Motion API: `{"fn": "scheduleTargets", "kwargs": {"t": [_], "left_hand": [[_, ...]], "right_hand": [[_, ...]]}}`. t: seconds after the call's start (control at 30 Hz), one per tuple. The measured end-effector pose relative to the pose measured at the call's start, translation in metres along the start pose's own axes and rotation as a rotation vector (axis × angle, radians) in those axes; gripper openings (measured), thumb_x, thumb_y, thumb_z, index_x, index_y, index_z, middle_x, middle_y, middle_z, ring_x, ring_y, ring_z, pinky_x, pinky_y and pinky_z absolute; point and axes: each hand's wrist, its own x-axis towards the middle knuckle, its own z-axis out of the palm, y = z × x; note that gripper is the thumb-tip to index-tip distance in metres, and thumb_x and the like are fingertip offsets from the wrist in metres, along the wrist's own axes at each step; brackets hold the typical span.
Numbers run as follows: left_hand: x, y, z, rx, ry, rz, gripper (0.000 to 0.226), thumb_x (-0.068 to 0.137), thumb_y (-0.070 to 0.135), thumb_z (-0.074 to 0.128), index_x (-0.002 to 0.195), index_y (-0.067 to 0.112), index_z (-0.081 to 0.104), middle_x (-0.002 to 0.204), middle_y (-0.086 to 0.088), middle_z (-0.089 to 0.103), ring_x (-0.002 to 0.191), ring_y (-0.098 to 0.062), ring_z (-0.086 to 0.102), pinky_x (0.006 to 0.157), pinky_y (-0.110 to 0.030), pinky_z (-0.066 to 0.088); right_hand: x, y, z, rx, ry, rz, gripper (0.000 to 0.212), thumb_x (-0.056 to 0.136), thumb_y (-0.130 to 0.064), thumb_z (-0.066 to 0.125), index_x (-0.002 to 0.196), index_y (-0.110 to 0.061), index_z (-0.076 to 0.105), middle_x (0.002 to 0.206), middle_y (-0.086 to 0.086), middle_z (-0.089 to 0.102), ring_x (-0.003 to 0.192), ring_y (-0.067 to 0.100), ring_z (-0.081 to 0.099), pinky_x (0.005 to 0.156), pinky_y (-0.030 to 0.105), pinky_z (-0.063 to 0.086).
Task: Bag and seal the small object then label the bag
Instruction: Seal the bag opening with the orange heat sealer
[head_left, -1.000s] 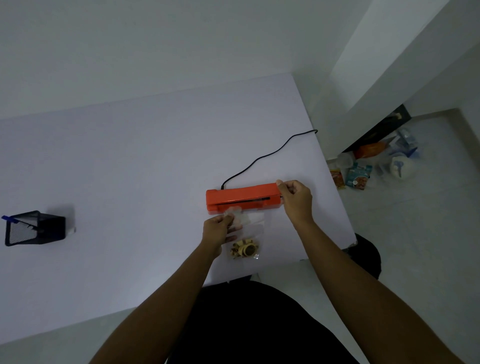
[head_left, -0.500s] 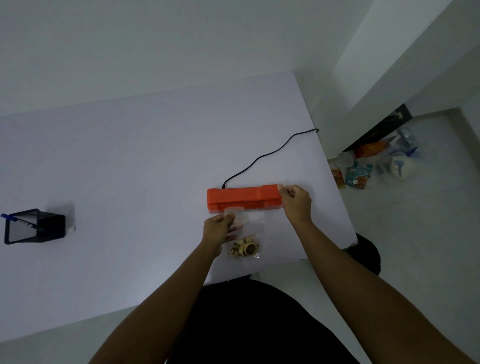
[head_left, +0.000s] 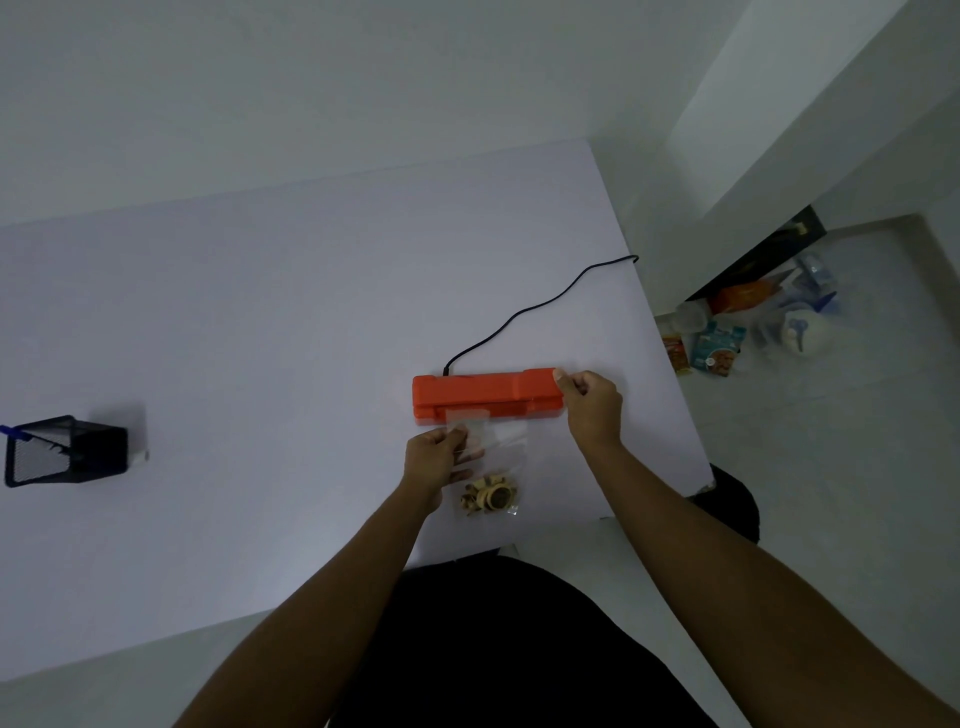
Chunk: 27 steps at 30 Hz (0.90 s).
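The clear bag (head_left: 491, 457) lies at 6 o'clock of the orange sealer (head_left: 485, 397), its top tucked inside. The left hand (head_left: 434, 460) pinches the bag; the right hand (head_left: 592, 402) grips the sealer's end. If the bag slips, the seal may go crooked.

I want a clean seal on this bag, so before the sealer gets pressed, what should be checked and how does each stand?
1. Bag mouth in the orange sealer: ok, the clear bag's top edge sits in the slot.
2. Contents clear of the seal line: ok, they lie at the bag's near end.
3. Left hand steadying the bag: ok, pinching its left side.
4. Right hand on the sealer: ok, at its right end.
5. Bag flat, unwrinkled: cannot tell.
6. Cord powered: cannot tell, it runs off the table.
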Motion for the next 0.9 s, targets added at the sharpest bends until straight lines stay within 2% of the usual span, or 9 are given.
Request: {"fn": "scheduleTargets", "kwargs": {"t": [0.3,0.67,0.9], "left_hand": [[0.0001,-0.0005,0.0012,-0.002,0.005,0.004,0.019,0.096,0.02,0.06,0.101,0.002,0.066,0.084,-0.006,0.072,0.066,-0.014,0.074,0.072,-0.04,0.059],[0.0,0.001,0.0006,0.027,0.003,0.011,0.022,0.096,0.02,0.06,0.105,0.0,0.066,0.079,-0.004,0.071,0.06,-0.01,0.072,0.068,-0.037,0.06],[0.0009,0.0,0.001,0.033,0.004,0.006,0.024,0.096,0.019,0.06,0.107,-0.001,0.066,0.078,-0.004,0.07,0.058,-0.009,0.071,0.071,-0.04,0.059]], "right_hand": [[0.001,0.0034,0.0015,0.018,-0.01,0.008,0.041,0.093,-0.036,0.065,0.061,-0.015,0.05,0.056,-0.005,0.05,0.052,0.007,0.044,0.052,0.023,0.037],[0.0013,0.004,0.0024,0.016,-0.01,0.018,0.041,0.093,-0.038,0.064,0.065,-0.01,0.055,0.06,0.0,0.055,0.054,0.009,0.048,0.055,0.024,0.039],[-0.0018,-0.0001,0.0013,0.02,-0.01,0.022,0.044,0.093,-0.037,0.064,0.057,-0.018,0.047,0.056,-0.004,0.051,0.051,0.009,0.045,0.054,0.024,0.038]]}}
